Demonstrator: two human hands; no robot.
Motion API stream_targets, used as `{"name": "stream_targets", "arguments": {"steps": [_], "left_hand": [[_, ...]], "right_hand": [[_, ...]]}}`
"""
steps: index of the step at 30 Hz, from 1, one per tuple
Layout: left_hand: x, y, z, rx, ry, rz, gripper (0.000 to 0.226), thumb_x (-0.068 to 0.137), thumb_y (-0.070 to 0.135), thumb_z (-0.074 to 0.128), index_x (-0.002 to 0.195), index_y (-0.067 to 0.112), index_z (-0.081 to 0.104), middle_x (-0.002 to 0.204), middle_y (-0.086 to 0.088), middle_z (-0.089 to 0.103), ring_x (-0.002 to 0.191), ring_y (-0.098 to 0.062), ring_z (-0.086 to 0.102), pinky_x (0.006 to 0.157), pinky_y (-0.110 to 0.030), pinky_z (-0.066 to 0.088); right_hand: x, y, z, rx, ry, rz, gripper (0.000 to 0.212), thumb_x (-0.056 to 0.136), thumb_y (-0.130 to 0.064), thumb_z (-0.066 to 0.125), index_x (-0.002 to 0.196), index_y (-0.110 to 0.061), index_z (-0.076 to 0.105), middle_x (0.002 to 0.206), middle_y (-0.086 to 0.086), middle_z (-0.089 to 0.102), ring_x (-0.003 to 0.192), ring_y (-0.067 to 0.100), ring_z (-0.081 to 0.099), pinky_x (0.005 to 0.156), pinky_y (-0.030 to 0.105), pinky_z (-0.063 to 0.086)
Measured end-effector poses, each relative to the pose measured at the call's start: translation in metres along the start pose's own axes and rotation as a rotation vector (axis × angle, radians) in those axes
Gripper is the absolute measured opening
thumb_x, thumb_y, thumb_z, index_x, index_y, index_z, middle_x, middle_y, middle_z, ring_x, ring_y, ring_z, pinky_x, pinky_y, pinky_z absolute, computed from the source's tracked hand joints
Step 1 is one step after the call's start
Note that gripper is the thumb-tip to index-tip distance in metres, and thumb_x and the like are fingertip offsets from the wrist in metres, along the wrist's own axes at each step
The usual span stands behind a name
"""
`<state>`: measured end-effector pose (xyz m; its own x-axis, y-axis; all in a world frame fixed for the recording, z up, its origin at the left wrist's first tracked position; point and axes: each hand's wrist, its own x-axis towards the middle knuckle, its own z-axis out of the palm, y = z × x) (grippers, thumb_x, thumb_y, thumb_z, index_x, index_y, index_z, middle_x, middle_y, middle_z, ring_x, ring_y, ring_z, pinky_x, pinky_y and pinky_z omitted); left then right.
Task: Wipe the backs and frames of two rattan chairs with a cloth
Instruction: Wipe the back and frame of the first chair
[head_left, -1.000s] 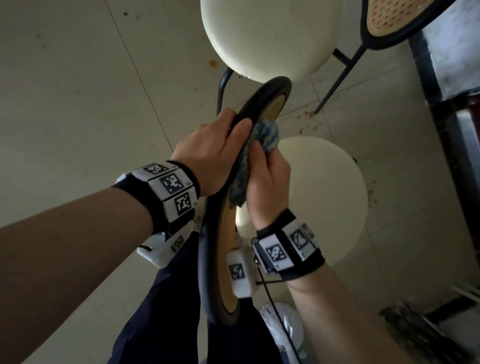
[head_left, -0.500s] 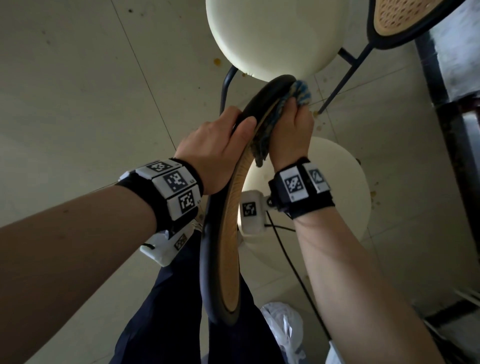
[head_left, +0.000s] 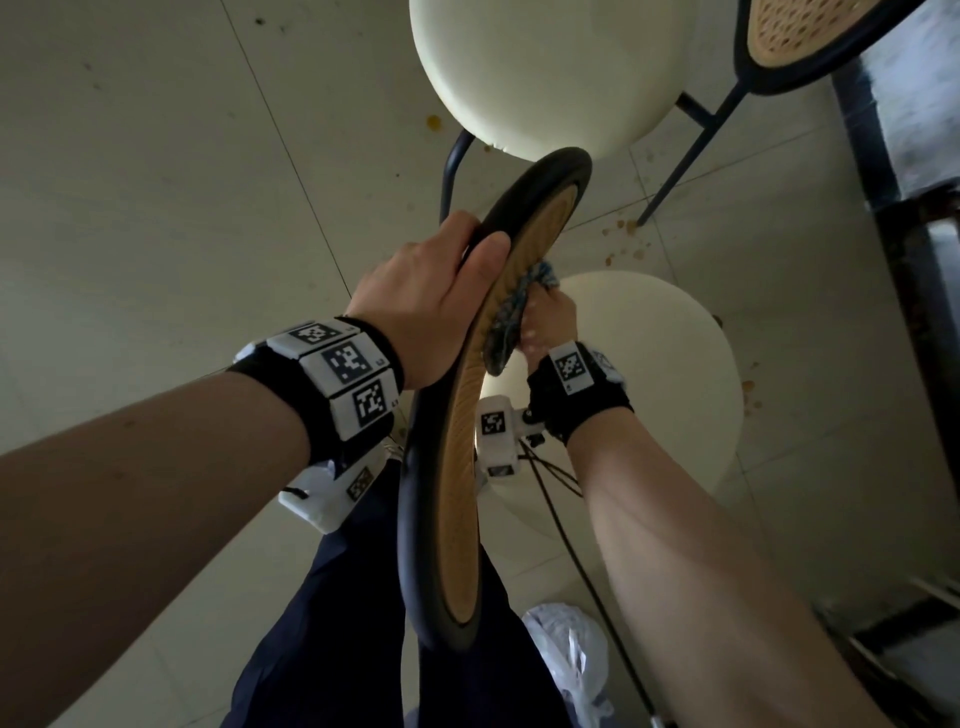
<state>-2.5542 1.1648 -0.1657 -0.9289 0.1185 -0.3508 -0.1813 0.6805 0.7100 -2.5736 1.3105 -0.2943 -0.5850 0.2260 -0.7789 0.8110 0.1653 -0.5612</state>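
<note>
**At the near chair's back: cloth working the rattan, second chair waiting**

Down at the centre of view, the left hand (head_left: 436, 306) curls over the black oval frame (head_left: 415, 519) of the near chair's woven tan rattan back (head_left: 462, 493), thumb on the rim, steadying it. Just at its three o'clock, the right hand (head_left: 550, 322) grips a bunched blue-and-white cloth (head_left: 514, 317) and presses it flat against the rattan panel, about midway along the upper half. Behind that sits the near chair's round cream seat (head_left: 675, 395).

Up at one o'clock, the second rattan chair back (head_left: 810, 31) with its cream seat (head_left: 519, 67) stands well apart, no hand near it. My read: the job is mid-course on the first chair. Its lower frame and legs look still to do, and the whole second chair remains.
</note>
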Motion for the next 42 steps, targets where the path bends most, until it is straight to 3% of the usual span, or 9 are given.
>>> {"name": "stream_targets", "arguments": {"steps": [8,13,15,18,21,28,31,38,42], "left_hand": [[0.0,0.001,-0.001,-0.011,-0.005,0.006,0.049,0.098,0.062,0.02,0.105,0.024,0.05,0.074,0.003,0.058,0.063,-0.019,0.059,0.062,-0.038,0.048],[-0.001,0.004,-0.003,-0.011,-0.012,-0.003,0.05,0.098,0.062,0.02,0.107,0.023,0.05,0.077,0.001,0.061,0.067,-0.022,0.061,0.067,-0.042,0.053],[-0.001,0.005,-0.003,-0.011,-0.015,-0.005,0.049,0.098,0.062,0.02,0.108,0.024,0.05,0.079,0.002,0.062,0.068,-0.021,0.062,0.067,-0.042,0.053],[-0.002,0.005,-0.003,-0.01,-0.015,0.0,0.046,0.101,0.059,0.022,0.108,0.024,0.05,0.079,0.001,0.064,0.067,-0.018,0.063,0.065,-0.041,0.054],[-0.001,0.004,-0.003,-0.03,-0.002,0.002,0.045,0.1,0.06,0.023,0.105,0.024,0.051,0.077,0.002,0.063,0.066,-0.019,0.063,0.065,-0.041,0.054],[-0.001,0.001,0.0,-0.044,0.023,0.013,0.039,0.097,0.061,0.023,0.098,0.029,0.046,0.075,0.004,0.059,0.066,-0.015,0.058,0.06,-0.033,0.042],[-0.001,-0.001,0.001,-0.049,0.026,0.017,0.037,0.098,0.06,0.024,0.095,0.029,0.045,0.075,0.006,0.056,0.067,-0.012,0.056,0.06,-0.033,0.038],[0.0,-0.003,0.002,-0.077,0.027,0.042,0.036,0.099,0.06,0.024,0.093,0.031,0.044,0.076,0.009,0.056,0.065,-0.004,0.055,0.059,-0.03,0.038],[0.0,-0.005,0.002,-0.088,0.025,0.056,0.037,0.099,0.061,0.024,0.094,0.03,0.044,0.076,0.009,0.056,0.067,-0.002,0.055,0.058,-0.026,0.036]], "right_hand": [[-0.033,0.049,0.008,0.128,-0.052,0.165,0.032,0.095,-0.015,0.047,0.069,-0.015,0.066,0.072,0.003,0.068,0.081,0.03,0.065,0.081,0.043,0.053],[-0.027,0.026,0.003,0.092,-0.109,0.15,0.03,0.099,-0.013,0.043,0.074,-0.014,0.059,0.074,0.004,0.063,0.077,0.026,0.063,0.093,0.053,0.049],[-0.021,0.007,0.001,0.139,-0.147,0.087,0.031,0.103,-0.01,0.035,0.088,-0.006,0.062,0.083,0.006,0.069,0.081,0.022,0.067,0.101,0.045,0.046],[-0.012,-0.026,-0.007,0.164,0.019,-0.001,0.024,0.101,-0.014,0.042,0.1,-0.003,0.064,0.101,0.017,0.067,0.106,0.038,0.063,0.091,0.039,0.049],[-0.014,-0.047,-0.015,0.219,0.124,-0.074,0.026,0.098,-0.013,0.044,0.074,-0.014,0.056,0.077,0.007,0.059,0.088,0.032,0.061,0.085,0.043,0.051],[-0.074,-0.059,-0.017,0.337,0.066,-0.244,0.023,0.095,-0.016,0.048,0.081,-0.006,0.062,0.085,0.015,0.066,0.085,0.03,0.065,0.077,0.045,0.054],[-0.101,-0.057,-0.018,0.371,0.03,-0.325,0.024,0.098,-0.014,0.048,0.078,-0.01,0.062,0.074,0.004,0.066,0.072,0.014,0.065,0.062,0.027,0.052],[-0.144,-0.032,-0.014,0.053,-0.017,-0.554,0.031,0.098,-0.031,0.04,0.097,-0.006,0.058,0.092,0.012,0.066,0.086,0.027,0.064,0.077,0.05,0.051],[-0.134,-0.036,-0.008,-0.01,0.077,-0.6,0.037,0.099,-0.033,0.035,0.1,-0.003,0.056,0.091,0.013,0.065,0.083,0.025,0.063,0.072,0.044,0.051]]}}
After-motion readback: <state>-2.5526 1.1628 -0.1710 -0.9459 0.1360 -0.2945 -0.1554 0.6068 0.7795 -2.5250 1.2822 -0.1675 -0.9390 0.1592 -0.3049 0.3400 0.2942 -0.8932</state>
